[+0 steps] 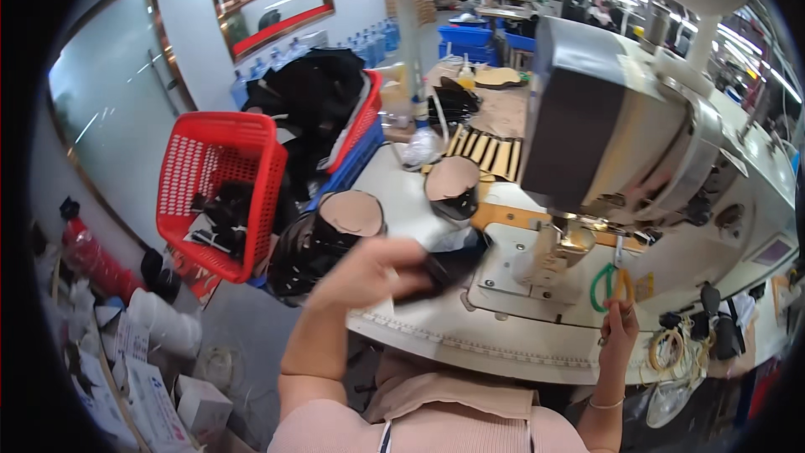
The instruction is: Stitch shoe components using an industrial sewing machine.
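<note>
My left hand [377, 273] is blurred by motion, its fingers closed on a glossy black piece [449, 267] that looks like a shoe upper. This piece is over the white sewing machine table, left of the needle area. My right hand [619, 323] pinches the yellow handle loop of a pair of scissors [621, 287], whose other loop is green. The scissors are at the machine's base, right of the metal presser area [563, 245]. Beyond my left hand stand a stack of black pieces with a beige top [352, 213] and a smaller similar one [452, 179].
The large sewing machine head [579, 117] rises over the right side. Red baskets [220, 193] with black pieces stand at the left. A slatted strip [486, 151] lies behind the small stack. Cords and tape rolls [668, 351] hang at the table's right front edge.
</note>
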A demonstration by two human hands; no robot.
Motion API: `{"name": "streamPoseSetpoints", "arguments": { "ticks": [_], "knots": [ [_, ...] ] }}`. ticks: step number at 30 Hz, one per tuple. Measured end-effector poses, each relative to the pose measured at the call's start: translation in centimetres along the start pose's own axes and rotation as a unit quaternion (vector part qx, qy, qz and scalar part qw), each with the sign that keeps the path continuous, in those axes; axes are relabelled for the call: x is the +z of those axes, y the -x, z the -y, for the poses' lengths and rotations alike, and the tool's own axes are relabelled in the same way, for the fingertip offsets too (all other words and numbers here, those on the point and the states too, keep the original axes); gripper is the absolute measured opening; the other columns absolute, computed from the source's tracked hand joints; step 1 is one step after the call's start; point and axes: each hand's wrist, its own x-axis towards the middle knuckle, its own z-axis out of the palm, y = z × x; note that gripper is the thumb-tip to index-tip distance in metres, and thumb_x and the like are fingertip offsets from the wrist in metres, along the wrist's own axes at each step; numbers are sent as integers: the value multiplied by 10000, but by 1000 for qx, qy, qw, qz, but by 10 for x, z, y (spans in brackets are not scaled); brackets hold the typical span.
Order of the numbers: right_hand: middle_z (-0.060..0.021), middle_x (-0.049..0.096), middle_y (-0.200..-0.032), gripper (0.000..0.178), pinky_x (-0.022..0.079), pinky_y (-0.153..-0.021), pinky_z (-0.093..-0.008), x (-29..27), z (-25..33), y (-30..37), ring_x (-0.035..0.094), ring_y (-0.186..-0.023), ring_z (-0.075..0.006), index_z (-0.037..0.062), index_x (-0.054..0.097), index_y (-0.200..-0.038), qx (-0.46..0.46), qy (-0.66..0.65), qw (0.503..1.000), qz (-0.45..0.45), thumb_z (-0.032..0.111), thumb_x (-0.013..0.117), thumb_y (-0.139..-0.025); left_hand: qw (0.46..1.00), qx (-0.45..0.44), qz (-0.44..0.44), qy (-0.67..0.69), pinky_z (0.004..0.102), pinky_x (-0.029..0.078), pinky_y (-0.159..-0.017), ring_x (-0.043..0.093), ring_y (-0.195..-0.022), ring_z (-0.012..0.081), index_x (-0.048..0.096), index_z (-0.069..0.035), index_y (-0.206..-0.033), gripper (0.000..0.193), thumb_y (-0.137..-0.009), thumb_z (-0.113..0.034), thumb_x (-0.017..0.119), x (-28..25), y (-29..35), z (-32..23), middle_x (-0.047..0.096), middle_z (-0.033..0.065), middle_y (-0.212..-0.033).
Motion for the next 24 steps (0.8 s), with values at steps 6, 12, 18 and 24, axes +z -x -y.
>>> {"name": "streamPoseSetpoints", "arguments": {
  "ticks": [6,12,18,24],
  "knots": [
    [16,612,-793,83,271,-462,-140,34,3,11,358,-522,11,47,600,-920,32,68,995,72,97,544,-885,887,37,-156,-434,407,335,-966,558,-1026,261,603,-52,-702,124,-657,52,553,-101,-1,90,617,61,-791],
    [-14,608,-776,89,264,-438,-159,29,-15,12,342,-492,-1,24,590,-919,27,93,991,96,79,526,-891,827,-6,-11,-562,452,295,-1010,558,-987,249,638,-94,-667,89,-682,-70,553,-121,9,142,635,47,-822],
    [-1,617,-801,74,326,-538,-152,33,-7,11,422,-597,-5,24,596,-923,55,97,988,104,54,549,-874,787,-218,126,-563,489,211,-1037,609,-908,313,677,-36,-839,464,-654,-461,654,-41,-3,120,648,171,-899],
    [-30,637,-774,60,456,-634,-200,63,7,30,562,-701,-72,21,632,-867,22,169,955,243,10,592,-823,739,-321,176,-565,406,348,-969,606,-888,291,668,-76,-913,496,-610,-468,705,-66,10,110,650,124,-880]
  ]
}}
